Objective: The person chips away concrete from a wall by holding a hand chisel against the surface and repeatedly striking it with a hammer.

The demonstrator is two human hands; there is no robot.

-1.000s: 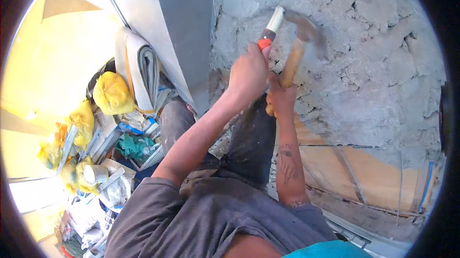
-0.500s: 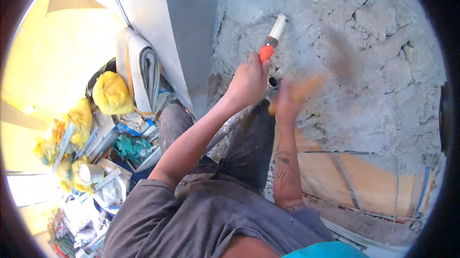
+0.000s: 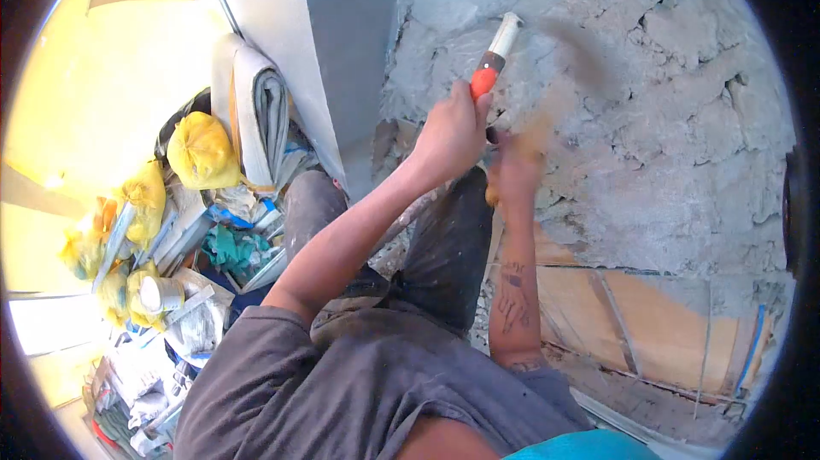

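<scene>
My left hand (image 3: 450,140) is closed around a rod-like tool (image 3: 505,35) with an orange-red grip, a dark collar and a pale end pointing up and away. Its exact kind is unclear. In my right hand (image 3: 516,171), closed, is a hammer (image 3: 536,129) with a yellowish wooden handle; its head is a dark motion blur up and to the right. The rough grey plastered wall (image 3: 649,169) stands behind both. Between my hands a dark round opening, like a pipe end (image 3: 491,134), partly shows.
A rolled grey mat (image 3: 263,131), yellow bags (image 3: 202,151), a white tub (image 3: 162,295) and mixed debris lie to the left. A grey panel (image 3: 354,58) stands beside the wall. Lower right is a tan board surface (image 3: 589,315) with a blue strip.
The hammer's blurred head has shifted slightly left and up. My left hand and its tool sit slightly higher and further right in view. Both grips are kept.
</scene>
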